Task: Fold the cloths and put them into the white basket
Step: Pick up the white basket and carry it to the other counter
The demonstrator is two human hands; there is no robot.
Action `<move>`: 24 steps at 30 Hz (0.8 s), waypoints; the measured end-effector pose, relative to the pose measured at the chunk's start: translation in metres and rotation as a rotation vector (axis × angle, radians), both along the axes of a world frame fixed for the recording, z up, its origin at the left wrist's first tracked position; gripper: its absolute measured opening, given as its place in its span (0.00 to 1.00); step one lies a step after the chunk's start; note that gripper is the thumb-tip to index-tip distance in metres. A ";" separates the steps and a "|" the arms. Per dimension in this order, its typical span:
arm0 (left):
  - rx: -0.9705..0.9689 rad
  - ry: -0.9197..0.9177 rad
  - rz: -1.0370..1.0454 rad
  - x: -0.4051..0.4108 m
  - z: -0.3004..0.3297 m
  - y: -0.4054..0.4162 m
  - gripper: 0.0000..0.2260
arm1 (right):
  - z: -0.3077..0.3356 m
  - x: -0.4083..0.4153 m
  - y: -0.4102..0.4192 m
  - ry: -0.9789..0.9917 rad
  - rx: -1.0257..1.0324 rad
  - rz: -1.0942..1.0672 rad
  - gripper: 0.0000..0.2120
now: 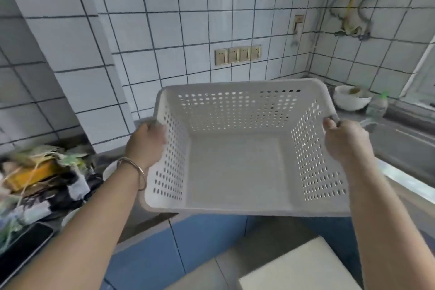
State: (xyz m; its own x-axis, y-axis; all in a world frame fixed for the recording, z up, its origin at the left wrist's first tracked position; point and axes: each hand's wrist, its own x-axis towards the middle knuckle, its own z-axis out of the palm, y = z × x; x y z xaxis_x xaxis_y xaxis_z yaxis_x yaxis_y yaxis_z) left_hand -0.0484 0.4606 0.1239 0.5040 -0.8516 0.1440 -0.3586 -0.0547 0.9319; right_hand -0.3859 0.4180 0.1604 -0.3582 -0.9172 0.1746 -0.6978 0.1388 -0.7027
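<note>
The white basket (235, 172), perforated on its walls and with nothing inside, is held up in the air in front of me, tilted so its open top faces me. My left hand (147, 142), with a bangle on the wrist, grips its left rim. My right hand (344, 140) grips its right rim. A blurred heap of cloths (40, 179), in black, white, yellow and green, lies on the counter at the far left, apart from the basket.
A steel counter (400, 148) runs along the tiled wall, with a white bowl (350, 100) and a small bottle (377, 105) at the back right. A dark phone (21, 245) lies at the lower left. Blue cabinet fronts (200, 238) and a pale box (299, 268) are below.
</note>
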 end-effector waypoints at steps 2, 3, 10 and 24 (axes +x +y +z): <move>0.031 -0.038 0.078 0.022 -0.008 -0.023 0.12 | -0.008 0.026 -0.041 0.029 0.030 0.045 0.21; 0.055 -0.053 0.103 0.031 -0.010 -0.034 0.11 | -0.011 0.038 -0.060 0.022 0.058 0.061 0.21; 0.157 -0.101 0.272 0.089 -0.030 -0.122 0.10 | -0.042 0.119 -0.200 0.048 0.113 0.157 0.18; 0.303 -0.047 0.325 0.202 -0.087 -0.272 0.11 | -0.085 0.245 -0.385 0.115 0.250 0.224 0.15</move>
